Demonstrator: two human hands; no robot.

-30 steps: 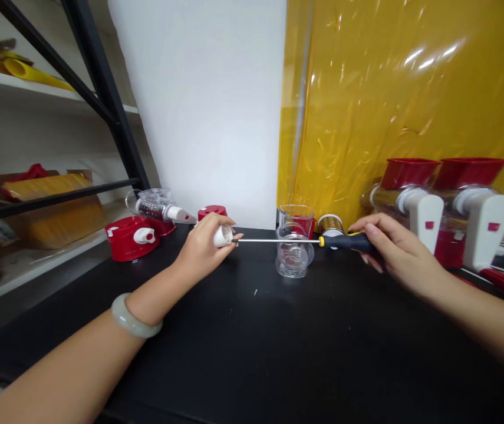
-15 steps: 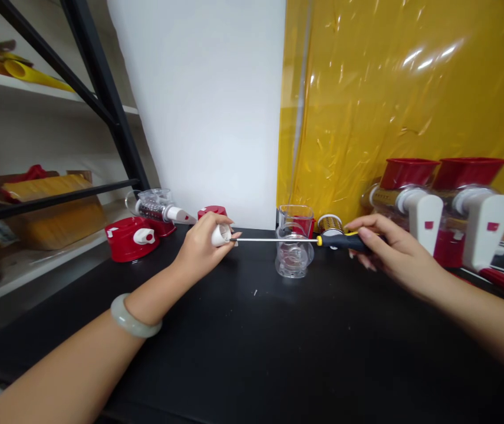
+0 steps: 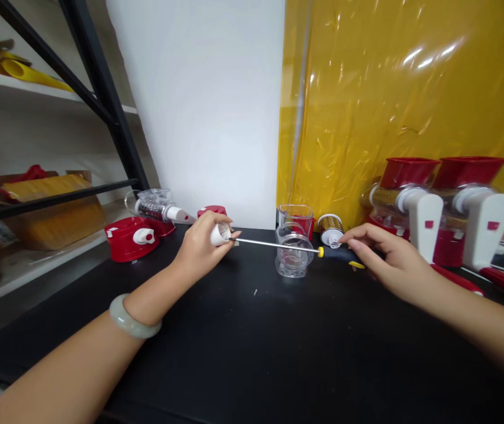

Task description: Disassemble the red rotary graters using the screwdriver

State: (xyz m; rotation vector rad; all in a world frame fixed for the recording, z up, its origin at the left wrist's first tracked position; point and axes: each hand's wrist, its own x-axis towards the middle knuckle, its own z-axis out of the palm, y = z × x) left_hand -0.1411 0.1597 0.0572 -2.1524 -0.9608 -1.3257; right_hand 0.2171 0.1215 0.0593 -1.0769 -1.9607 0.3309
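Observation:
My left hand (image 3: 203, 240) is closed around a small white plastic part (image 3: 218, 235), its round opening turned to the right. In my right hand (image 3: 382, 253) is a screwdriver (image 3: 335, 254), gripped by its dark blue and yellow handle. The long metal shaft crosses toward the left, and its tip is at the opening of the white part; whether it sits in a screw I cannot tell. Behind the shaft stands a clear plastic housing (image 3: 293, 266). A metal grater drum (image 3: 331, 225) lies just beyond the screwdriver handle.
A red base with a white knob (image 3: 131, 238) and a clear-bodied grater (image 3: 157, 206) are at the left back. Two assembled rotary graters (image 3: 424, 218) (image 3: 484, 224) stand at the right. Shelving (image 3: 26, 88) borders the black table (image 3: 252, 353) on the left.
The screwdriver's handle end has dropped slightly, so the shaft now slopes down to the right. My right hand has shifted lower and its fingers have moved on the handle. My left hand stays nearly still.

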